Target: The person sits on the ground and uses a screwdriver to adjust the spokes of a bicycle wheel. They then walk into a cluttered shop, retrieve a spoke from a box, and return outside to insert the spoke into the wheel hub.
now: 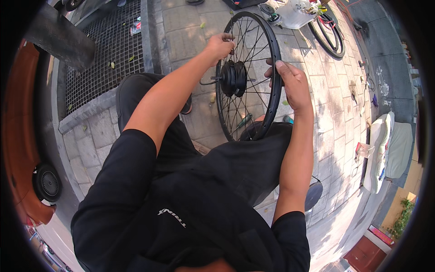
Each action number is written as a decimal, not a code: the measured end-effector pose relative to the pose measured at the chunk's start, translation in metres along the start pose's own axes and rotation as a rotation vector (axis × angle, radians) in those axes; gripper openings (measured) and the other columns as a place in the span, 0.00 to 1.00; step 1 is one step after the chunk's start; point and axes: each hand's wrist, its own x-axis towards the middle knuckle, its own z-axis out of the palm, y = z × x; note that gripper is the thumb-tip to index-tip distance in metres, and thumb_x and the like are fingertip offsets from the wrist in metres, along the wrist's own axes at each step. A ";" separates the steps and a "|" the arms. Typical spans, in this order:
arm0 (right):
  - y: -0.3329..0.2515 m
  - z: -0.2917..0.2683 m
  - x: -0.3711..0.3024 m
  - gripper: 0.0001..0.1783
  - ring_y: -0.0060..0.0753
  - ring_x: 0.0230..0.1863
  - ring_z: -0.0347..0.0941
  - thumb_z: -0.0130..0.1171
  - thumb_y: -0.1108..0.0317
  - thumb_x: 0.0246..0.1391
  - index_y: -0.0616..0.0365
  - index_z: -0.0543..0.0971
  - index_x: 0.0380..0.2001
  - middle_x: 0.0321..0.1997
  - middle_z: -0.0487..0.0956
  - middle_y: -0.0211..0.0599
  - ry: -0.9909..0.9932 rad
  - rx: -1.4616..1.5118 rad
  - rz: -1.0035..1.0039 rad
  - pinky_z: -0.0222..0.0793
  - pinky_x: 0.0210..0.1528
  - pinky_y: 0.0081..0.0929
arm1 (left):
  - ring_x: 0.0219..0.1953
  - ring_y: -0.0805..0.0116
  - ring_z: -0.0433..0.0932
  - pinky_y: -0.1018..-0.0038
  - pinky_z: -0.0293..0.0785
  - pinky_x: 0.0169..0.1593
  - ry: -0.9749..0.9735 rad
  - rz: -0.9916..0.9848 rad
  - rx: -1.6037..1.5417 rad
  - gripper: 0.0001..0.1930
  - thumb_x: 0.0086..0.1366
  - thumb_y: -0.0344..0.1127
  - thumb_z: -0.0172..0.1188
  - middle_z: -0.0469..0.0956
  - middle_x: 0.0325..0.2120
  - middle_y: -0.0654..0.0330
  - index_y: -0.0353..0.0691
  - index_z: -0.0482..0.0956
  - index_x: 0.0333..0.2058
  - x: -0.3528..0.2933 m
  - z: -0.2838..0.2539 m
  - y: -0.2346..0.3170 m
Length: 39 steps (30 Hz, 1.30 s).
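Note:
A black spoked bicycle wheel [274,68] stands upright between my legs, its lower part near my knee. At its middle is a thick black hub motor [234,78], with a short cable [207,83] coming off the axle on the left. My right hand [293,84] is closed on the right side of the rim, thumb on the outer face and fingers reaching round the inside. Among the upper spokes, my left hand [220,47] has its fingers drawn together in a pinch. What lies between those fingertips is too small to make out.
Paving stones surround me. A metal grate [104,54] and a thick pole [61,38] are at left, beyond them an orange car [20,136]. A white sack [295,13] and a bicycle tyre [337,45] lie at the far right. A pale cushion [379,152] rests on the right.

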 end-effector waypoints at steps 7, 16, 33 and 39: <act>0.004 0.006 0.017 0.22 0.17 0.31 0.72 0.53 0.54 0.72 0.63 0.84 0.47 0.33 0.84 0.30 0.021 -0.004 -0.008 0.69 0.37 0.20 | 0.38 0.63 0.82 0.67 0.78 0.43 -0.084 0.777 0.631 0.15 0.67 0.30 0.61 0.78 0.39 0.57 0.39 0.78 0.52 -0.078 -0.011 0.053; 0.004 0.017 0.064 0.21 0.19 0.33 0.75 0.54 0.54 0.72 0.63 0.84 0.41 0.33 0.85 0.33 0.005 0.024 -0.054 0.70 0.38 0.20 | 0.47 0.58 0.84 0.64 0.79 0.46 -0.470 0.220 0.568 0.18 0.73 0.36 0.48 0.82 0.48 0.47 0.37 0.75 0.57 -0.126 0.010 0.081; -0.001 0.018 0.113 0.23 0.21 0.25 0.71 0.53 0.52 0.70 0.63 0.84 0.37 0.27 0.81 0.32 0.105 0.110 -0.008 0.65 0.29 0.22 | 0.51 0.66 0.81 0.78 0.66 0.32 -0.232 -0.395 -1.054 0.08 0.68 0.32 0.61 0.81 0.48 0.54 0.36 0.76 0.43 -0.115 0.003 0.065; -0.008 0.031 0.103 0.24 0.19 0.23 0.68 0.53 0.51 0.69 0.63 0.84 0.32 0.24 0.78 0.29 0.146 0.078 -0.017 0.62 0.28 0.23 | 0.39 0.67 0.77 0.75 0.67 0.35 -0.308 -0.391 -1.158 0.10 0.67 0.36 0.65 0.76 0.35 0.61 0.39 0.76 0.39 -0.106 0.001 0.062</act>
